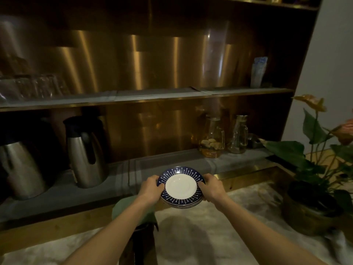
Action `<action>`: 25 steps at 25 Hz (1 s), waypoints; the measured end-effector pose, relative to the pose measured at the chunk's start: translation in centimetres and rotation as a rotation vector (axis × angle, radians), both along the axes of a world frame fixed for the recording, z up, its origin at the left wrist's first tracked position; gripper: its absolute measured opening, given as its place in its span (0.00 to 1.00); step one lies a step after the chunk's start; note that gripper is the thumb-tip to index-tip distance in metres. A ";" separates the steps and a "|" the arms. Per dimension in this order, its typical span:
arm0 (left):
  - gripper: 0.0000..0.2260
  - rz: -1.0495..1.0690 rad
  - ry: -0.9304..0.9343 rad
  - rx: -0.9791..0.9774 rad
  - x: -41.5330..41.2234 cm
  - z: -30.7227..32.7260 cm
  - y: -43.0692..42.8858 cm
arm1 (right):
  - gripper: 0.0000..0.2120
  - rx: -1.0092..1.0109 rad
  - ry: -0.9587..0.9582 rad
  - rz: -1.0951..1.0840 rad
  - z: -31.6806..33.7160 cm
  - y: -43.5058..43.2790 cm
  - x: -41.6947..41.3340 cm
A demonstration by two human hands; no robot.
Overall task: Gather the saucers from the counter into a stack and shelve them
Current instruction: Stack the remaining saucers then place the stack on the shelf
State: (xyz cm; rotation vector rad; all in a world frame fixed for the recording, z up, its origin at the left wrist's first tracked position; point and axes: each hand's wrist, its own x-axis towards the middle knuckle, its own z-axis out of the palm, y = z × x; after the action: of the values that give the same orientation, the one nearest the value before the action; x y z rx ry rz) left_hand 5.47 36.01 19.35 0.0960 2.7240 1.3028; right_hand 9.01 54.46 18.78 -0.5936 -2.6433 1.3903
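Note:
A stack of several saucers, each white in the middle with a dark blue patterned rim, is held in the air between both hands. My left hand grips the stack's left edge and my right hand grips its right edge. The stack hovers over the front lip of the lower shelf, which is lined with a grey cloth, above the marble counter.
Two steel thermos jugs stand on the lower shelf at left, two glass carafes at right. The upper shelf holds glasses at far left and a packet at right. A potted plant stands on the counter's right.

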 end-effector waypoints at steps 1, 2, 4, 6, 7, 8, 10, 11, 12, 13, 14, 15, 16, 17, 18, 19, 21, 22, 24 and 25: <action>0.14 -0.011 -0.006 0.009 -0.8 0.0 0.3 | 0.16 0.002 0.000 -0.004 0.0 0.4 -0.7; 0.15 -0.015 -0.011 0.015 -1.7 -0.1 0.7 | 0.15 0.002 -0.005 -0.010 0.0 0.7 -1.4; 0.15 -0.020 -0.008 0.015 -3.5 -0.1 1.4 | 0.15 -0.007 -0.019 -0.017 0.1 1.4 -3.0; 0.15 -0.028 0.006 0.015 -5.3 -0.2 2.2 | 0.16 -0.011 -0.021 -0.019 -0.1 2.3 -4.5; 0.15 -0.033 0.008 0.018 -6.1 -0.3 2.6 | 0.16 -0.009 -0.015 -0.026 -0.1 2.8 -5.3; 0.15 -0.037 0.009 0.024 -6.9 -0.5 3.1 | 0.16 -0.004 -0.015 -0.031 -0.1 3.3 -6.0; 0.14 -0.036 0.001 0.039 -8.1 -0.6 4.0 | 0.17 0.000 -0.024 -0.038 -0.2 4.3 -7.4; 0.14 -0.030 -0.002 0.047 -8.7 -0.8 4.5 | 0.17 -0.002 -0.025 -0.033 -0.3 4.8 -8.1; 0.14 -0.024 -0.003 0.054 -9.3 -1.1 4.9 | 0.17 -0.003 -0.028 -0.027 -0.4 5.3 -8.7; 0.13 -0.013 -0.008 0.056 -10.1 -1.2 5.5 | 0.17 -0.002 -0.024 -0.018 -0.5 5.9 -9.6; 0.13 -0.001 -0.008 0.052 -10.7 -1.3 6.1 | 0.17 0.001 -0.020 -0.006 -0.7 6.5 -10.5; 0.13 0.011 -0.014 0.053 -11.1 -1.4 6.5 | 0.17 0.003 -0.015 0.006 -0.9 7.1 -11.3; 0.14 0.027 -0.023 0.060 -11.6 -1.6 7.1 | 0.17 0.002 -0.014 0.022 -1.1 7.6 -12.2; 0.14 0.045 -0.037 0.072 -12.0 -1.8 7.6 | 0.18 -0.004 -0.009 0.036 -1.3 8.1 -13.0; 0.14 0.070 -0.049 0.083 -12.4 -2.0 8.1 | 0.18 -0.019 -0.008 0.055 -1.5 8.6 -13.9; 0.15 0.095 -0.059 0.088 -12.8 -2.1 8.7 | 0.18 -0.040 -0.013 0.072 -1.8 9.2 -14.9; 0.15 0.137 -0.063 0.086 -13.8 -2.4 9.6 | 0.18 -0.071 -0.033 0.110 -2.1 10.1 -16.7; 0.15 0.158 -0.066 0.096 -14.3 -2.6 9.9 | 0.17 -0.074 -0.038 0.127 -2.2 10.3 -17.5; 0.16 0.193 -0.077 0.103 -15.4 -3.0 10.6 | 0.18 -0.058 -0.034 0.154 -2.8 10.9 -19.1; 0.16 0.208 -0.081 0.096 -15.8 -3.1 10.8 | 0.18 -0.045 -0.030 0.164 -3.1 11.2 -19.9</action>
State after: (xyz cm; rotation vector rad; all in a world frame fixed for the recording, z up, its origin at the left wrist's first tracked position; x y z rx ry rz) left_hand -10.36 46.80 16.23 -0.2328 2.6611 1.4557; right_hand -10.92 65.63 15.73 -0.4126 -2.7459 1.4988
